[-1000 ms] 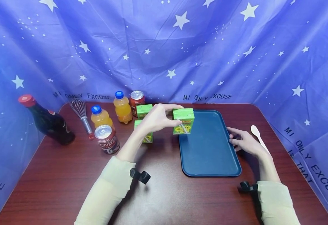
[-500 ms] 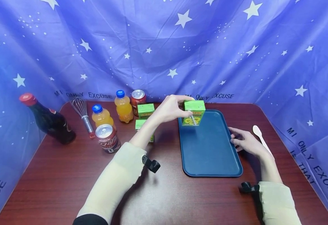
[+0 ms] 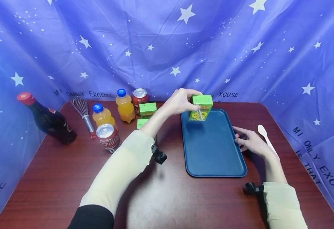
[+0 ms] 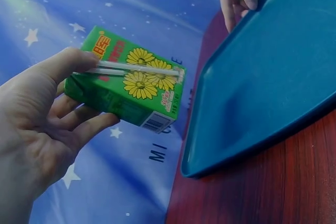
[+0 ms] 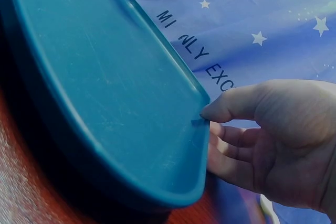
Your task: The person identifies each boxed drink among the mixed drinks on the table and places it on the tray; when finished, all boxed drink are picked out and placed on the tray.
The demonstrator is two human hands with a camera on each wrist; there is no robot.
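My left hand (image 3: 181, 102) holds a green drink carton (image 3: 200, 108) by its upper end, thumb on the front and fingers behind. Yellow flowers and a white straw show on its front in the left wrist view. The carton (image 4: 131, 80) hangs over the far end of a blue tray (image 3: 214, 146), its shadow falling on the tray's surface. On the tray's right side, my right hand (image 3: 250, 141) pinches the rim; in the right wrist view the thumb lies on top of the edge and the fingers (image 5: 236, 153) curl against the outside.
Left of the tray stand two more green cartons (image 3: 148, 109), partly behind the left arm, two orange juice bottles (image 3: 125, 108) and two cans (image 3: 107, 136). A whisk (image 3: 84, 116) and a dark bottle (image 3: 51, 122) are farther left. A white spoon (image 3: 265, 138) lies beyond the right hand.
My left hand has carried the carton to the right and away from me, from the tray's left edge to over its far end. The right hand and tray have stayed put.
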